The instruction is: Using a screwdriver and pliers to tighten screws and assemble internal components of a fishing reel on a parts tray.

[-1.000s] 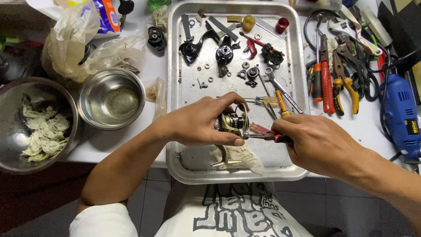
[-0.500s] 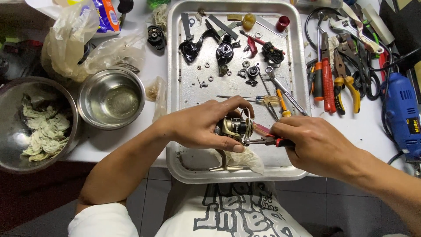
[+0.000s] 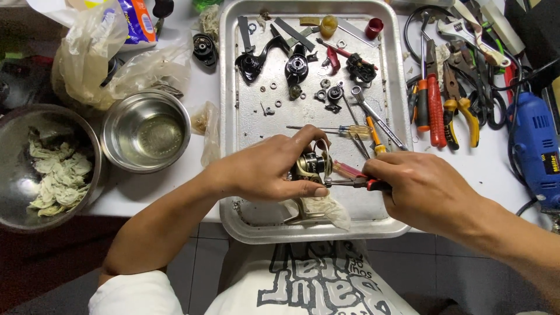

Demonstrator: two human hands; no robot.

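- The left hand (image 3: 265,172) is wrapped around a small fishing reel body (image 3: 312,166), gold and black, fingers curled over the top and thumb pressed along its underside, holding it just above the near end of a metal tray (image 3: 233,116).
- The right hand (image 3: 429,189) is closed on a slim tool with a red and black handle (image 3: 364,183), its metal tip pointing left and meeting the reel's side beside the left thumb.
- Under the reel, a crumpled pale rag (image 3: 329,210) lies on the tray floor near the front rim.
- Farther back in the tray lie loose reel parts: a black crank arm (image 3: 256,58), a dark spool (image 3: 296,69), small washers and screws scattered between them, a small yellow bottle (image 3: 328,25) and a red cap (image 3: 374,27).
- A screwdriver with a yellow handle (image 3: 350,130) and a wrench (image 3: 373,114) rest across the tray's middle, just beyond the hands.
- Right of the tray on the white counter (image 3: 496,163) sits a heap of pliers and cutters (image 3: 443,99) with red, orange and yellow grips, and a blue power tool (image 3: 538,149) at the edge.
- Left of the tray stands an empty steel bowl (image 3: 147,129); a larger bowl (image 3: 35,166) beside it holds wadded paper scraps.
- Crumpled clear plastic bags (image 3: 105,64) are piled behind the bowls.
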